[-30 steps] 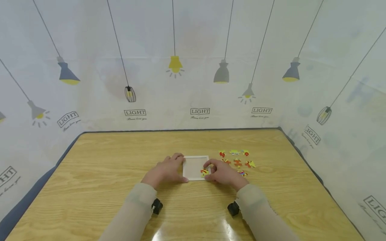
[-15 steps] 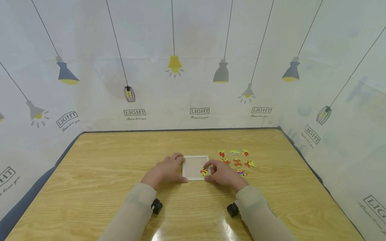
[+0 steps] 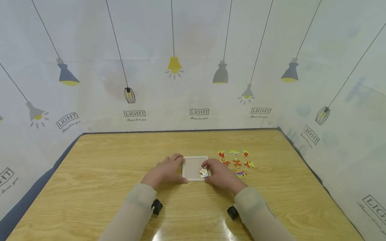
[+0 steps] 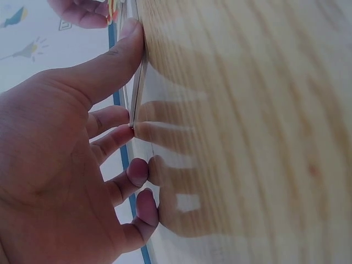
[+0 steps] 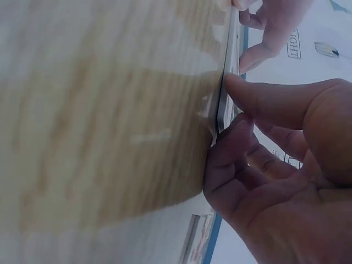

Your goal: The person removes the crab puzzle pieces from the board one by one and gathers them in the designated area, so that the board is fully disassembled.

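A white-rimmed puzzle tray [image 3: 195,157] lies on the table between my hands. My left hand [image 3: 169,170] holds its left side, thumb at the near corner and fingers at the far one. In the left wrist view, the thumb and two fingertips meet the tray's thin edge [image 4: 138,82]. Over the tray's near right corner, my right hand [image 3: 223,173] pinches a jigsaw piece [image 3: 203,172], which looks tilted and shines pale with glare. From the right wrist, my thumb [image 5: 264,99] shows at the tray's edge [image 5: 224,104] with curled fingers below; the piece is hidden there.
Several loose jigsaw pieces in yellow and red lie in rows right of the tray, among them an orange one [image 3: 237,163] and a rainbow-striped one [image 3: 241,173]. The wooden table [image 3: 120,150] ends at a lamp-printed backdrop [image 3: 163,97].
The jigsaw piece in my right fingers has shifted slightly left and tipped, turning from red and yellow to pale glare. My right hand moved a little left with it; the left hand stays.
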Available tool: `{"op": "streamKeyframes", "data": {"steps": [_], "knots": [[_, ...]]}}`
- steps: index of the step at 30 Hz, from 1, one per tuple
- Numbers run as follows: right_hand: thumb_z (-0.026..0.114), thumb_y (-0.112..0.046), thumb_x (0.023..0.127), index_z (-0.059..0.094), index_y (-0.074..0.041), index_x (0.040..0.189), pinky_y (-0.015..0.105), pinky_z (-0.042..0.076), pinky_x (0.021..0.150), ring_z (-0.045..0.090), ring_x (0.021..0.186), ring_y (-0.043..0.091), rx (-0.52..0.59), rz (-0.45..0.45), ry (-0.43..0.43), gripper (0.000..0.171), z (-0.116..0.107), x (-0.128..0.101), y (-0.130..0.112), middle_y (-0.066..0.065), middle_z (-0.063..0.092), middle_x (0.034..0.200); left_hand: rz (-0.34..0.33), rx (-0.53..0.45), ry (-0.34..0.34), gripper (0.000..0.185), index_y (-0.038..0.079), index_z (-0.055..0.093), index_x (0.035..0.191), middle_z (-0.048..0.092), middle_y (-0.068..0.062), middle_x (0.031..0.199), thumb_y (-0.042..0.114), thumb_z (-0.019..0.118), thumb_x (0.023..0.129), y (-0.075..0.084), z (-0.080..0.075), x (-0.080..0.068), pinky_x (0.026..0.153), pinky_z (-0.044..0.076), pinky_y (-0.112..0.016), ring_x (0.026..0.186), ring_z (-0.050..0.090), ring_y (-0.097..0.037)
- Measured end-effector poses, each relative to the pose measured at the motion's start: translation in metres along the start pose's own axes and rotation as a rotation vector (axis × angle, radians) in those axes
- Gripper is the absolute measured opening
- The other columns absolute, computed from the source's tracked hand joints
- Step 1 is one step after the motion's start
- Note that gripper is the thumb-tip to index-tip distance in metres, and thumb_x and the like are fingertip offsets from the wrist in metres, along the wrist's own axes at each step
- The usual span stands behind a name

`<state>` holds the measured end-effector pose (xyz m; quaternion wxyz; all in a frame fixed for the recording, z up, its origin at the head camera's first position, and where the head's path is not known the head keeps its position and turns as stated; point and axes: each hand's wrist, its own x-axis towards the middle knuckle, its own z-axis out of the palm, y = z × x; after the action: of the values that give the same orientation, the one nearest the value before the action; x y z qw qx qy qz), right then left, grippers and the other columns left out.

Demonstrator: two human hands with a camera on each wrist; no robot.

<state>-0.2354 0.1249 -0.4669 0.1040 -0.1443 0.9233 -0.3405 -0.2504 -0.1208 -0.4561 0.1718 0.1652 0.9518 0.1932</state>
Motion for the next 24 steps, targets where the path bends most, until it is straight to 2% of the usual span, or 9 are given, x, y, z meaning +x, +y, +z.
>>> {"op": "streamKeyframes", "data": {"steps": [8,13,17,21,24], "knots": [[0.085,-0.005,0.088,0.071,-0.004,0.121,0.047,0.056,0.099,0.063,0.101,0.02,-0.051,0.005,-0.005,0.036,0.0,0.005,-0.003,0.007,0.07,0.113,-0.001,-0.001,0.001,0.089,0.014,0.045,0.161,0.03,-0.004,0.175,0.053,0.082,0.09,0.0,-0.001,-0.001,0.122,0.035,-0.073,0.158,0.034,-0.044],[0.085,-0.006,0.088,0.071,-0.003,0.121,0.046,0.055,0.097,0.061,0.098,0.02,-0.013,0.037,0.001,0.036,-0.003,0.005,-0.003,0.007,0.069,0.11,0.001,0.002,-0.002,0.088,0.015,0.045,0.161,0.03,-0.004,0.175,0.053,0.082,0.091,-0.001,0.0,0.0,0.122,0.035,-0.073,0.158,0.033,-0.044],[0.084,-0.01,0.09,0.072,-0.005,0.124,0.046,0.054,0.097,0.06,0.1,0.02,0.008,0.059,-0.002,0.037,-0.008,0.002,-0.006,0.007,0.068,0.115,0.006,0.006,-0.006,0.089,0.014,0.044,0.161,0.03,-0.005,0.175,0.053,0.082,0.091,-0.001,0.001,0.002,0.121,0.035,-0.074,0.158,0.034,-0.044],[0.083,-0.013,0.093,0.072,-0.007,0.131,0.039,0.056,0.087,0.062,0.094,0.018,0.009,0.054,0.017,0.04,-0.016,-0.003,-0.006,0.007,0.068,0.12,0.01,0.011,-0.01,0.089,0.014,0.044,0.161,0.03,-0.005,0.175,0.053,0.082,0.091,-0.002,0.001,0.003,0.121,0.035,-0.074,0.157,0.034,-0.044],[0.081,-0.011,0.095,0.07,-0.007,0.136,0.032,0.056,0.076,0.064,0.089,0.017,0.065,0.052,0.033,0.043,-0.021,-0.008,-0.004,0.009,0.067,0.123,0.01,0.009,-0.01,0.089,0.014,0.044,0.161,0.029,-0.005,0.175,0.053,0.082,0.091,-0.002,0.0,0.003,0.121,0.034,-0.075,0.158,0.033,-0.044]]}}
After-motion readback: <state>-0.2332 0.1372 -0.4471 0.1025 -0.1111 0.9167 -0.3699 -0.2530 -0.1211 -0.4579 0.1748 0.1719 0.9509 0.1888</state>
